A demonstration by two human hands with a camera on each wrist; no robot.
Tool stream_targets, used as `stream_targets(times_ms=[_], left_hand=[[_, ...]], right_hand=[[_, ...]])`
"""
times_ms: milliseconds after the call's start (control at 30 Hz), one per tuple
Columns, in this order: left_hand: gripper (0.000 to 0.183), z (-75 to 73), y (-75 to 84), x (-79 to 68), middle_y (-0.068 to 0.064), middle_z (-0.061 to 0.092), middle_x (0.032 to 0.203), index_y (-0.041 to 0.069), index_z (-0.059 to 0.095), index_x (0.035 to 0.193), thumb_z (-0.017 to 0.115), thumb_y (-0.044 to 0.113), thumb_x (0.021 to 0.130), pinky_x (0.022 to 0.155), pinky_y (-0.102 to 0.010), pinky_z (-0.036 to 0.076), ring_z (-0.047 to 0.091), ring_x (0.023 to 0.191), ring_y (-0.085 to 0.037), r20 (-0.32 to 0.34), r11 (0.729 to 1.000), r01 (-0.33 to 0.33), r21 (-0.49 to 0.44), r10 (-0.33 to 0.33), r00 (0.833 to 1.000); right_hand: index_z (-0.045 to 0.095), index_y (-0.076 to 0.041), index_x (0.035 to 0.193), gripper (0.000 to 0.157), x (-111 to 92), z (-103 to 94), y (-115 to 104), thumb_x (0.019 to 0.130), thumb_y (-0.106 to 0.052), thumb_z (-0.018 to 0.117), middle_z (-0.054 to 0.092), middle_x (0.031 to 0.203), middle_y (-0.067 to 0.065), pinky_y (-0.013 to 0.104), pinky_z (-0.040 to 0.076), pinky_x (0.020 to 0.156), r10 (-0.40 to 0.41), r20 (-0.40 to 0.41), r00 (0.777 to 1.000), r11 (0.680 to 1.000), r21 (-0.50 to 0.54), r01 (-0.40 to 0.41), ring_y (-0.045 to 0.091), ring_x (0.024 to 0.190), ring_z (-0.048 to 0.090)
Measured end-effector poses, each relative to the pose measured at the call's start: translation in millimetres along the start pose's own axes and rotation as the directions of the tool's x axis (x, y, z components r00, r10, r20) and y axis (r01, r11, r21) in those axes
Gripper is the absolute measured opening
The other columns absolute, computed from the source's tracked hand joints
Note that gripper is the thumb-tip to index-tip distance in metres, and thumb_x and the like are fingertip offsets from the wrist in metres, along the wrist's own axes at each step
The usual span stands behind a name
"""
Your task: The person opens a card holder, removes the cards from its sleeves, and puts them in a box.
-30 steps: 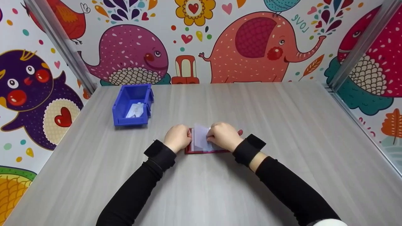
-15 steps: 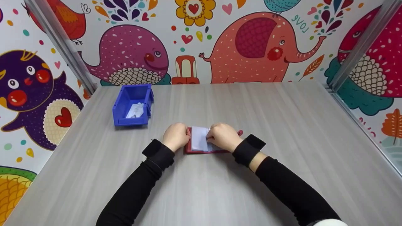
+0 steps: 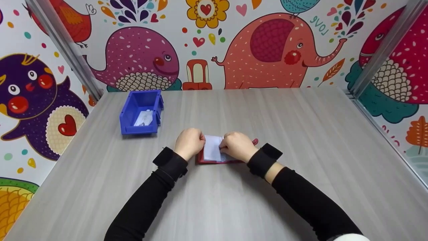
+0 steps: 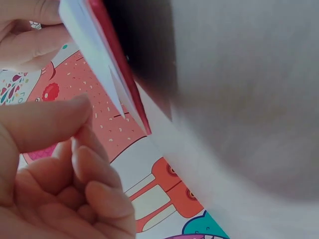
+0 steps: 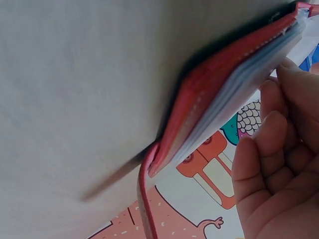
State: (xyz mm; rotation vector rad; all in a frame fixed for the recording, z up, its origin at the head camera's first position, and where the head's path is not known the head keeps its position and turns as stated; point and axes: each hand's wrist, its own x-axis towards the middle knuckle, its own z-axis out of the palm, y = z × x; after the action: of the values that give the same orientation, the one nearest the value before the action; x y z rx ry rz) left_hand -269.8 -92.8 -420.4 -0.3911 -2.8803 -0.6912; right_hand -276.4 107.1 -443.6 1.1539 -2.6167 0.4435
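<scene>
A small red card holder (image 3: 201, 158) lies spread open on the table, its clear and whitish sleeves (image 3: 211, 148) facing up. My left hand (image 3: 190, 143) is at the holder's left edge. In the left wrist view its curled fingers (image 4: 102, 172) and thumb meet at the tips with nothing visible between them, apart from the red cover (image 4: 117, 55). My right hand (image 3: 238, 144) covers the right half of the holder. Seen from the right wrist, its thumb and forefinger (image 5: 271, 92) pinch at the edge of the stacked sleeves (image 5: 239, 94). A strap (image 5: 143, 199) sticks out beyond the holder.
A blue bin (image 3: 138, 130) stands at the back left of the table with white card-like pieces (image 3: 144, 117) inside. Cartoon-printed walls (image 3: 200, 43) enclose the back and sides. The grey wood-grain table (image 3: 214, 207) spreads around the hands.
A sleeve that stood raised has come down flat on the left side. My left hand shifted slightly left, then back right and up. The right hand stays in place.
</scene>
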Motion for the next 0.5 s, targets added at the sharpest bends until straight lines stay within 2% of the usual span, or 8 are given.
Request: stream_targets(times_ms=[267, 500], left_hand=[[0.012, 5.1, 2.8, -0.1, -0.004, 0.064, 0.07, 0.007, 0.068, 0.067, 0.07, 0.004, 0.078, 0.069, -0.041, 0.05, 0.062, 0.07, -0.028, -0.013, 0.999, -0.033, -0.011, 0.033, 0.999], [0.012, 10.6, 2.0, -0.2, -0.005, 0.065, 0.071, 0.008, 0.068, 0.066, 0.071, 0.004, 0.077, 0.069, -0.042, 0.051, 0.064, 0.072, -0.03, -0.001, 0.999, -0.035, 0.011, 0.035, 0.999]], right_hand=[[0.079, -0.007, 0.084, 0.008, 0.1, -1.0, -0.9, 0.078, -0.009, 0.082, 0.065, 0.076, 0.006, 0.038, 0.053, 0.066, 0.016, 0.02, 1.0, 1.0, 0.001, -0.016, 0.022, 0.073, 0.065], [0.079, -0.007, 0.086, 0.008, 0.4, 0.1, -0.4, 0.078, -0.009, 0.082, 0.066, 0.077, 0.006, 0.039, 0.053, 0.066, 0.025, 0.034, 0.999, 1.0, -0.008, -0.025, 0.023, 0.074, 0.066]])
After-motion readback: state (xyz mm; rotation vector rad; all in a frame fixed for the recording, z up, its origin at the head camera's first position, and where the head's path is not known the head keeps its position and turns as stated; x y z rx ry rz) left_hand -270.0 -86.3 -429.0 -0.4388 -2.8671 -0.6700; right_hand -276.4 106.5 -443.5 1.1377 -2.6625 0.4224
